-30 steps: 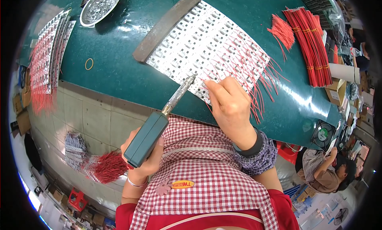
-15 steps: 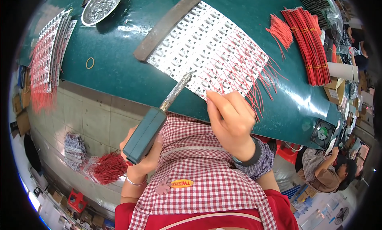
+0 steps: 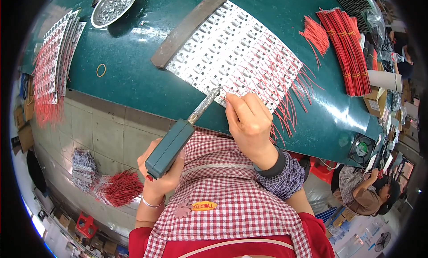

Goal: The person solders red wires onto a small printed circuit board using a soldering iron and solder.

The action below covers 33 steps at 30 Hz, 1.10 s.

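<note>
My left hand is closed round the green handle of a soldering iron. The iron's grey tip touches or hovers just over the near edge of a white circuit board panel; which of the two I cannot tell. Close to that tip, my right hand pinches a thin red wire at the panel's edge, most of it hidden by my fingers. Rows of small parts cover the panel, and many red wires stick out of its right half. A dark bar lies along the panel's left edge.
On the green table are a bowl of silvery scraps, a rubber band, stacked wired panels and bundles of red wire. A small fan sits at the right edge. Another person sits at right.
My right hand has moved left and slightly up along the panel's edge, toward the iron's tip. The soldering iron has shifted a little to the right.
</note>
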### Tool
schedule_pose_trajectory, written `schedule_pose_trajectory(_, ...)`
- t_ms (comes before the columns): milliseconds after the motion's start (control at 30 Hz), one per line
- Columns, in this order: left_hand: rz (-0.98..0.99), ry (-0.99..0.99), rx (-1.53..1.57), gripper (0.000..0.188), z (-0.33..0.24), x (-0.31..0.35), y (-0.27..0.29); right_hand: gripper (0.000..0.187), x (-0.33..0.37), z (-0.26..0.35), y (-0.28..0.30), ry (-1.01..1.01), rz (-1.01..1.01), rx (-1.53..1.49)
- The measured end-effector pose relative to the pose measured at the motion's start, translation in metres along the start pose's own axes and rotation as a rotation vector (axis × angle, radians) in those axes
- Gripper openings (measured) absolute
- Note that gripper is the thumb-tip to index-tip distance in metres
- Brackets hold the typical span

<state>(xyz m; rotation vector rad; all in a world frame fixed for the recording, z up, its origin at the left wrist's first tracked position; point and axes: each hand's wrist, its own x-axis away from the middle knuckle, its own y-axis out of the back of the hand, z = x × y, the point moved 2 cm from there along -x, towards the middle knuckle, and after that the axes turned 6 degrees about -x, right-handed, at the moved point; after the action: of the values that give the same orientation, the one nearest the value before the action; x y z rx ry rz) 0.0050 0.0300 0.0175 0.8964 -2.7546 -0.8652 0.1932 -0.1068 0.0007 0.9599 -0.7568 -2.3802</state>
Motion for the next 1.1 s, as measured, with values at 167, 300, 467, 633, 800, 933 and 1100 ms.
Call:
schedule_pose_trajectory(167, 0.009, 0.022, 0.002, 0.02, 0.001, 0.0, -0.001, 0.028, 0.001, 0.001, -0.001, 0.008, 0.014, 0.02)
schedule_pose_trajectory(300, 0.03, 0.054, 0.007, 0.019, 0.001, 0.002, 0.001, 0.028, 0.002, 0.002, -0.002, 0.009, 0.028, 0.058)
schedule_pose_trajectory(467, 0.033, 0.039, -0.024, 0.022, 0.007, 0.008, 0.001, 0.027, 0.002, 0.002, -0.002, 0.018, 0.023, 0.059)
schedule_pose_trajectory(633, -0.044, 0.025, -0.006, 0.029, 0.01, 0.016, 0.007, 0.028, 0.002, 0.003, -0.002, 0.024, 0.025, 0.058)
schedule_pose_trajectory(800, -0.06, 0.023, 0.033, 0.029, 0.012, 0.018, 0.006, 0.027, 0.0, 0.005, 0.003, -0.007, 0.018, 0.042)
schedule_pose_trajectory(933, -0.095, 0.049, 0.035, 0.028, 0.014, 0.021, 0.006, 0.031, 0.0, 0.012, 0.021, 0.02, -0.01, 0.002)
schedule_pose_trajectory(1100, -0.11, 0.142, 0.07, 0.027, 0.016, 0.025, 0.004, 0.042, 0.004, 0.014, 0.019, -0.196, 0.127, -0.099)
